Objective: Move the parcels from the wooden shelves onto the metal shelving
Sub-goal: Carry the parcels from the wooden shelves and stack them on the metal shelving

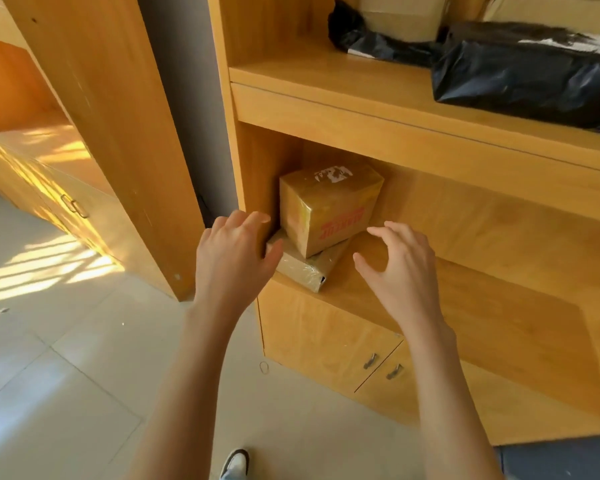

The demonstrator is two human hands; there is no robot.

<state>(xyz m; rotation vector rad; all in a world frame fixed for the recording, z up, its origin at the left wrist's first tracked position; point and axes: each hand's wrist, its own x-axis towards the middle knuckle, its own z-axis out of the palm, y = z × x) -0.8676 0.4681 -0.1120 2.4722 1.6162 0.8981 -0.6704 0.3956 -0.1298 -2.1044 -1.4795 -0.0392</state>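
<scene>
A taped cardboard box with red print (329, 211) stands on top of a flat, plastic-wrapped parcel (302, 268) in the left corner of the lower wooden shelf (465, 299). My left hand (234, 254) is open just left of the two parcels, in front of the shelf's side wall, its thumb near the flat parcel's edge. My right hand (400, 268) hovers open to the right of the box, fingers spread, touching nothing. On the upper wooden shelf (326, 81) lie a large black plastic parcel (527, 74), a smaller black bag (364, 36) and cardboard boxes (402, 13) behind them.
A second wooden shelf unit (101, 116) stands to the left, with a narrow gap between the two. Cabinet doors with metal handles (381, 365) sit below the lower shelf. Pale floor tiles (66, 375) lie underfoot, my shoe (234, 464) at the bottom. No metal shelving is in view.
</scene>
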